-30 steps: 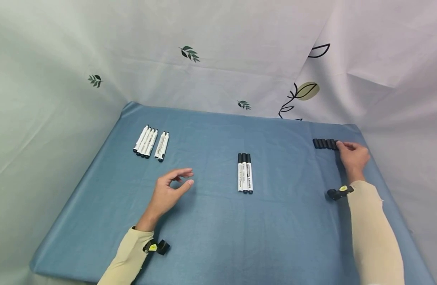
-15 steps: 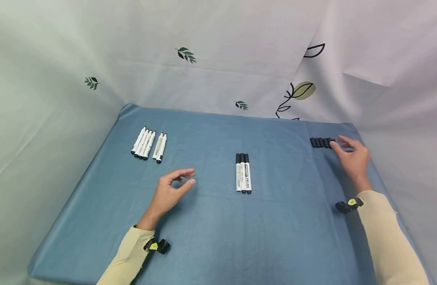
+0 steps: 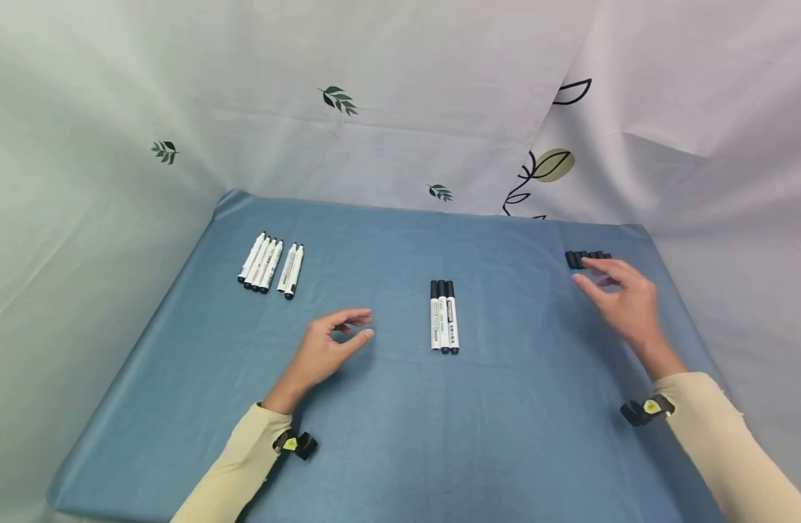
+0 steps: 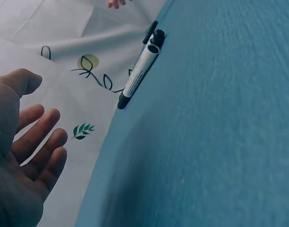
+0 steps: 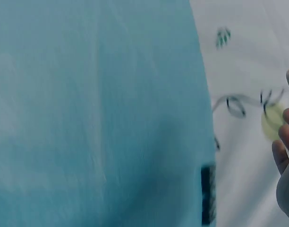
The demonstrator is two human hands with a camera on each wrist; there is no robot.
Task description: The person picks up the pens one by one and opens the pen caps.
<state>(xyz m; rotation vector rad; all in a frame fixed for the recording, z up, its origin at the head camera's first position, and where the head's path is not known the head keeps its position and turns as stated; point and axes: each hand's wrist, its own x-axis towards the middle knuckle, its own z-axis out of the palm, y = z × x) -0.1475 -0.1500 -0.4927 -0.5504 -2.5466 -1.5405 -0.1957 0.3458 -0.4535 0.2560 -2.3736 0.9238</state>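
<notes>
Three capped white markers (image 3: 444, 319) with black caps lie side by side mid-table. To their left my left hand (image 3: 324, 349) hovers above the cloth, fingers apart from the thumb, holding nothing; the left wrist view shows the same hand (image 4: 31, 142) with the capped markers (image 4: 140, 71) beyond it. At the back right lies a row of black marker caps (image 3: 576, 259). My right hand (image 3: 625, 301) is just in front of that row and overlaps part of it, with a gap between thumb and fingers and nothing held. In the right wrist view the caps (image 5: 208, 194) look blurred.
At the back left lie uncapped white markers in two groups, several together (image 3: 261, 263) and a pair (image 3: 291, 271) beside them. A blue cloth (image 3: 387, 436) covers the table. White patterned sheets (image 3: 400, 109) hang behind and at the sides.
My right hand has come away from the end of the cap row, moving left and toward me as its fingers spread. The left hand has shifted slightly right.
</notes>
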